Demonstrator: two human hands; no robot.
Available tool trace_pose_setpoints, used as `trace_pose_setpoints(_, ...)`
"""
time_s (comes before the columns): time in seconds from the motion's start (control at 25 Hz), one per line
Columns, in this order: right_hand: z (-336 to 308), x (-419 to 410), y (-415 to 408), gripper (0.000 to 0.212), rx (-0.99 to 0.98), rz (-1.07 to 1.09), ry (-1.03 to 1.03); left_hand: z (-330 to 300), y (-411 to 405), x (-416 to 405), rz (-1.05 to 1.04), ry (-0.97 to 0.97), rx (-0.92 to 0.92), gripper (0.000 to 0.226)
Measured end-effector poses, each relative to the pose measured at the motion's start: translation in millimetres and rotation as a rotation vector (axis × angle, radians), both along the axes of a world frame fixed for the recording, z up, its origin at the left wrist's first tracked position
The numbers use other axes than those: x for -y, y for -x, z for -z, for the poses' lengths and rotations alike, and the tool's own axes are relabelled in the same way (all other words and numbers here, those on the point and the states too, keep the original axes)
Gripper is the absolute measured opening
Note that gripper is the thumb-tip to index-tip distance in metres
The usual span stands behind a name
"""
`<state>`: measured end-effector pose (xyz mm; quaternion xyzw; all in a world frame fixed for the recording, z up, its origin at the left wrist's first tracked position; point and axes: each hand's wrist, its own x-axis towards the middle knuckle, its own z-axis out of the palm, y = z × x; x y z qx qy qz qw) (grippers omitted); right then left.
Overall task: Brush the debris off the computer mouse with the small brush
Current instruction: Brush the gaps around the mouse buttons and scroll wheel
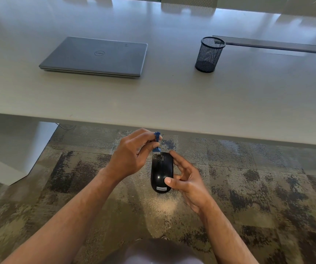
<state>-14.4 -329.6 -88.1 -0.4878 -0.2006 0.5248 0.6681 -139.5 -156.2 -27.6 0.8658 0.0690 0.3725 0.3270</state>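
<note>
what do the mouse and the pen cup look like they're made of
Mouse: likely glossy black plastic; it shows a bright highlight and reflections. Pen cup: probably dark metal wire mesh; the table shows through its fine grid.

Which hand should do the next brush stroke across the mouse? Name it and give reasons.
Left. The left hand already pinches the small blue brush, bristles down at the front of the mouse. The right hand is busy gripping the mouse.
</note>
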Motion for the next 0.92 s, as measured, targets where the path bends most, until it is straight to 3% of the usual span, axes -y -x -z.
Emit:
trace_pose_setpoints(0.2,0.3,-0.5,1.2,0.087,0.008,-0.006,-0.001,1.1,-5.1,8.4,0.076,-0.017,-0.003,0.019)
trace_pose_setpoints(0.48,-0.4,3.7,1.7,0.085,-0.003,-0.007,0.003,0.3,-3.9,-0.3,-0.008,0.011,-0.019,0.019)
trace_pose_setpoints(0.72,-0.1,2.1,2.4,0.085,-0.006,-0.004,-0.006,2.6,-7.7,10.0,0.120,0.010,-0.011,0.018)
trace_pose_setpoints(0.92,1.5,2.4,2.6,0.084,-0.009,-0.013,0.005,7.9,-5.0,0.0,0.037,0.055,-0.058,0.018)
